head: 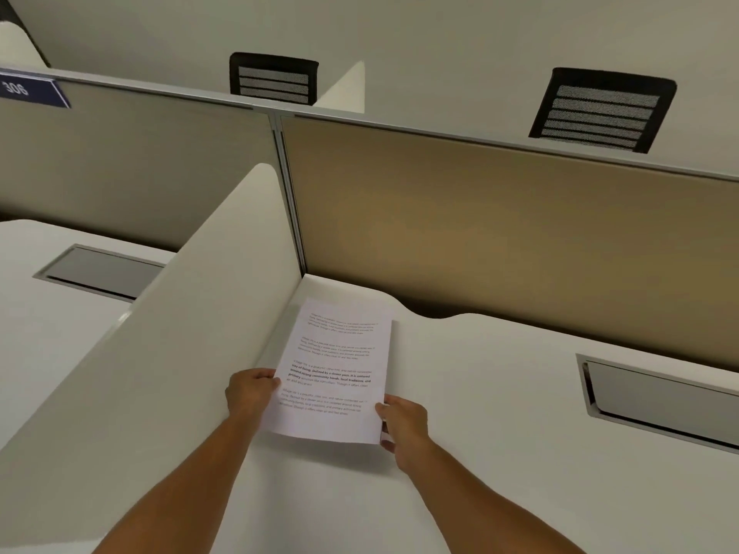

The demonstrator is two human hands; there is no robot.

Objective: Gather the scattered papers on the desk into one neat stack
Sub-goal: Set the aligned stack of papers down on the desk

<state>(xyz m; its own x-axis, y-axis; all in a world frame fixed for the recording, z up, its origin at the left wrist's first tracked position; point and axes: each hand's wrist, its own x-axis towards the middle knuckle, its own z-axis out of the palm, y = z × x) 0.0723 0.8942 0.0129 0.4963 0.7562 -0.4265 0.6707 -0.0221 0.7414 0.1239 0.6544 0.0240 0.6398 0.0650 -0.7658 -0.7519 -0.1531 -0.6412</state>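
A stack of white printed papers (336,369) is held over the far left corner of the white desk (500,453), its near edge lifted and casting a shadow. A second sheet's edge shows along the right side. My left hand (250,391) grips the stack's left edge, thumb on top. My right hand (402,425) grips the near right corner, fingers under the sheets. No loose papers show elsewhere on the desk.
A white side divider (192,313) rises just left of the papers. A tan back partition (500,233) closes the desk's far side. A grey cable hatch (660,397) sits at the right. Two black chairs (600,109) stand beyond the partition.
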